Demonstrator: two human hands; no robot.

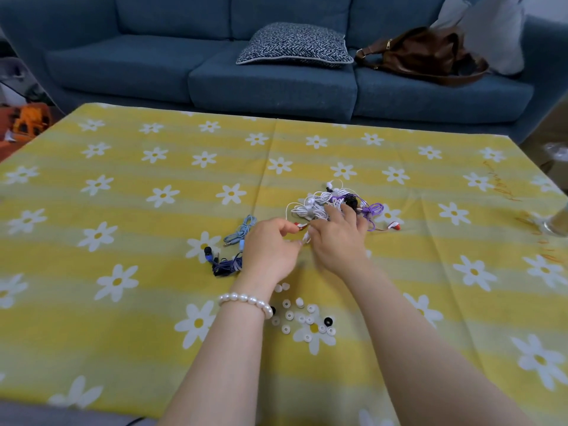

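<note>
White-and-purple tangled earphones (pixel 321 204): left hand (pixel 270 245) pinches a red earbud (pixel 299 225), right hand (pixel 338 241) presses spread-fingered.

Blue sofa (pixel 270 75) behind table; yellow daisy tablecloth (pixel 123 210), soft daylight.

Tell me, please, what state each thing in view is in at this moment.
left hand, pinches the red earbud.
right hand, spread fingers rest on the earphone tangle.
earphone tangle, knotted heap of white, purple and black cords.
light blue cable, coiled, apart from the heap.
dark blue earphones, bundled, apart.
ear tips, loose, scattered.
brown bag, slumped on the sofa.
cushion, lying flat.
</note>
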